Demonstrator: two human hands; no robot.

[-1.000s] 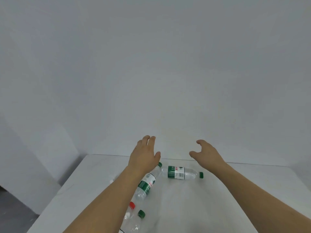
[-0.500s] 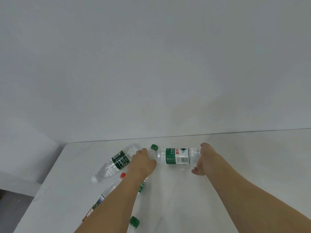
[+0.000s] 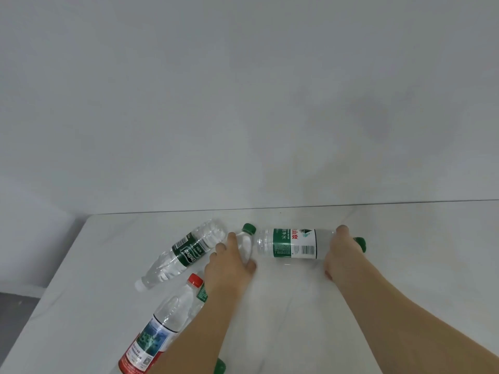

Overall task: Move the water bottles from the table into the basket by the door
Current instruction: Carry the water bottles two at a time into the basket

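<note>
Head view is showing a red-capped bottle lying nearest on the white table, a green-label bottle beyond; left hand gripping a capped bottle, right hand clasping another bottle.

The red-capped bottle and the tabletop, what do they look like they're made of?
Red-capped bottle: clear, glossy thin plastic, probably PET; the table shows through its ribbed body, with a printed film label. Tabletop: smooth white with faint grey veins, marble-look; stone or laminate, cannot tell.
</note>
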